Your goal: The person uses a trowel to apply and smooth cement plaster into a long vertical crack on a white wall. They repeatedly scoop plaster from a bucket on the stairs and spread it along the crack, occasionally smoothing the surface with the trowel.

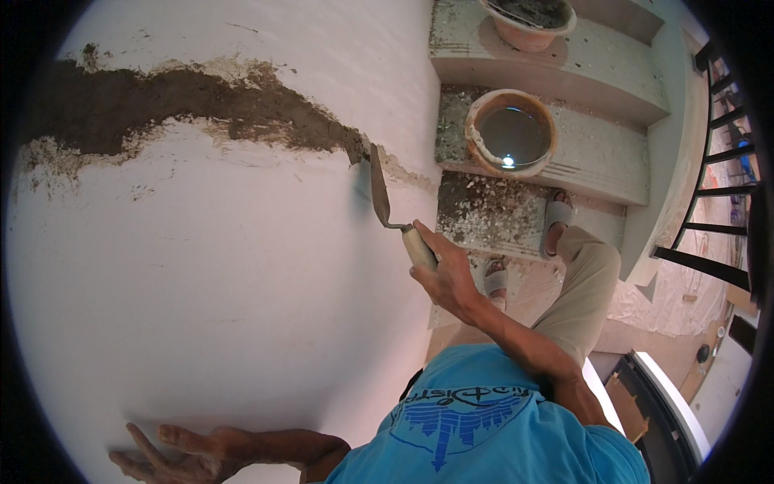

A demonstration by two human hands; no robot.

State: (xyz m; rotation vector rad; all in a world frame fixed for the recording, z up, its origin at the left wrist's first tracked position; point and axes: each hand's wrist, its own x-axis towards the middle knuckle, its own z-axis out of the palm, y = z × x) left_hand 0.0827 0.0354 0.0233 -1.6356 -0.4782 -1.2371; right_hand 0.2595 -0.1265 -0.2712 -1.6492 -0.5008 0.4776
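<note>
My right hand is closed round the wooden handle of a pointing trowel. The trowel's narrow blade points up along the white wall, its tip by the right end of a dark band of wet mortar. That band runs across the wall from the left, thick there and thinning to a ragged end near the blade. Lower left, my left hand rests by the wall with its fingers spread and nothing in them.
Concrete steps rise on the right, strewn with mortar crumbs. A tub of water stands on one step, a tub of mortar above it. A black railing edges the far right. My feet are on the lower steps.
</note>
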